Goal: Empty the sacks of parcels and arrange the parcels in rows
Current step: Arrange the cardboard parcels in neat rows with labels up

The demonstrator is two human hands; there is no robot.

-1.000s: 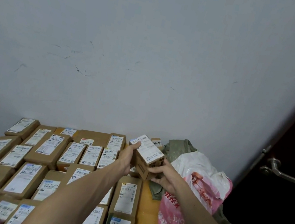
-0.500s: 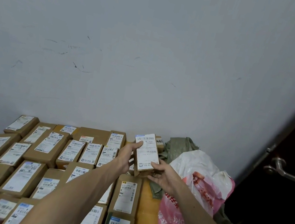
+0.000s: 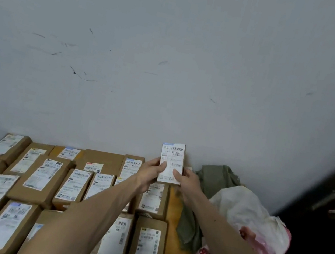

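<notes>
Many brown cardboard parcels with white labels (image 3: 39, 178) lie in rows on the yellow worktop (image 3: 171, 215), filling the lower left of the frame. At lower right, a pink-and-white plastic sack (image 3: 243, 209) slumps beside an olive-green fabric sack (image 3: 218, 176). At centre, my left grip (image 3: 149, 173) and right grip (image 3: 188, 182) clamp one small white-labelled cardboard parcel (image 3: 171, 161) upright, label facing me.
</notes>
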